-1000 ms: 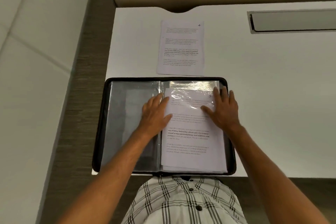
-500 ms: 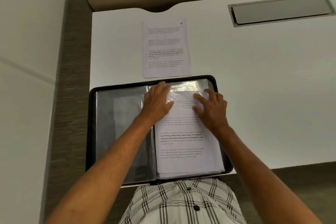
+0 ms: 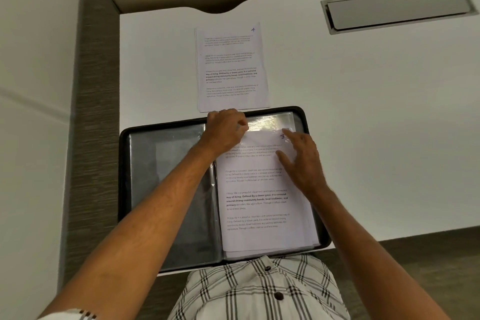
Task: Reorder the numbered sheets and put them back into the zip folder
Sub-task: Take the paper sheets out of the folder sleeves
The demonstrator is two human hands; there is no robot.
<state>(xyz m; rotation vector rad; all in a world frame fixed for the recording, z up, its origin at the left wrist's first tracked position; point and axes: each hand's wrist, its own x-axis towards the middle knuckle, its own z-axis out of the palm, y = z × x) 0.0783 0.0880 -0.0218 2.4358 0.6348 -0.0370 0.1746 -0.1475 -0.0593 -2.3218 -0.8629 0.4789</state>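
Observation:
A black zip folder [image 3: 124, 176] lies open at the near edge of the white desk. Its right half holds clear plastic sleeves [image 3: 270, 121] and a printed sheet marked 3 [image 3: 257, 205], which sits lower than the sleeve's top edge. My left hand [image 3: 224, 128] has its fingers curled at the top of that sleeve near the spine and pinches its edge. My right hand [image 3: 302, 161] rests with straight fingers on the upper right of sheet 3. A second printed sheet marked 4 [image 3: 231, 67] lies flat on the desk just beyond the folder.
A grey metal cable hatch [image 3: 397, 8] is set into the desk at the back right. A partition wall runs along the desk's left side and back. My checked shirt [image 3: 259, 291] touches the folder's near edge.
My left hand slid up to the sleeve's top edge and curled its fingers there. My right hand shifted a little on sheet 3. The camera tilted.

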